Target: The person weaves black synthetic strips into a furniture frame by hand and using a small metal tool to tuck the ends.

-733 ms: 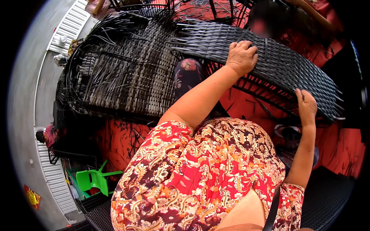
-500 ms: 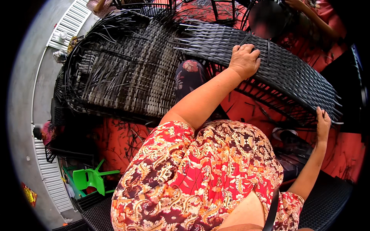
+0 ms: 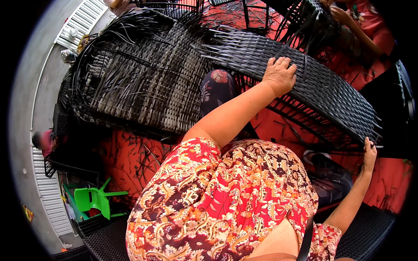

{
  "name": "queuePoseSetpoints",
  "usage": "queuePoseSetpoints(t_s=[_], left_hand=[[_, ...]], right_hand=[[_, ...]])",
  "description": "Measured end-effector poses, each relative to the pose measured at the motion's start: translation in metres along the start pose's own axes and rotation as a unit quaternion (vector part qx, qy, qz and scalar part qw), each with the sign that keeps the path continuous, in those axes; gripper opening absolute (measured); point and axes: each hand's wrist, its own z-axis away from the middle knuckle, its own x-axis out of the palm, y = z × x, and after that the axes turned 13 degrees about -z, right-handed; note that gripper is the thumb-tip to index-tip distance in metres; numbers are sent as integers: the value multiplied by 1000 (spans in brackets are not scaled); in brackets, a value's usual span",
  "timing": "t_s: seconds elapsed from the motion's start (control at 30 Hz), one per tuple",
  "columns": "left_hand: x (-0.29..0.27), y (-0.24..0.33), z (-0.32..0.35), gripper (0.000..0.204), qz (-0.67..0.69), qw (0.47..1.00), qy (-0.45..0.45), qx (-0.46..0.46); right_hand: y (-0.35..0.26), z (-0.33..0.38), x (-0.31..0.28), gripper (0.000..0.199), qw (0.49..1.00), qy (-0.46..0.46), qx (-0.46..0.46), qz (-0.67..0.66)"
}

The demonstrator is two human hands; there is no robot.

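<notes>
A long dark grey woven rattan panel (image 3: 324,80) slants down to the right across a black frame. My left hand (image 3: 280,77) lies on its near edge, fingers stretched over the weave; the thumb is hidden. At the panel's lower right end, by the loose strand tips, my right hand (image 3: 369,156) has its fingers pressed together in a pinch. What is between those fingertips is too small to make out. Strand ends (image 3: 213,48) also stick out at the panel's far left end.
To the left stands a large woven piece (image 3: 143,82) with a tangle of loose black strands. The red floor (image 3: 126,161) is strewn with strand scraps. A green plastic chair (image 3: 98,200) is at lower left. Another person's hand (image 3: 340,15) works on black strands at upper right.
My right hand has shifted slightly down and right, its fingers drawn closer together. My left hand keeps its place on the panel. The view has turned slightly.
</notes>
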Motion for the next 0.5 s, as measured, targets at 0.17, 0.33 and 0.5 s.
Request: queuePoseSetpoints(t_s=[0.17, 0.33, 0.5], left_hand=[[1, 0, -1, 26, 52, 999, -8, 2], [-9, 0, -1, 25, 75, 997, 5, -15], [-67, -22, 4, 21, 271, 958, 72, -52]], right_hand=[[-12, 9, 6, 28, 997, 61, 53, -6], [-19, 4, -1, 33, 994, 94, 60, -23], [0, -1, -42, 34, 991, 124, 41, -20]])
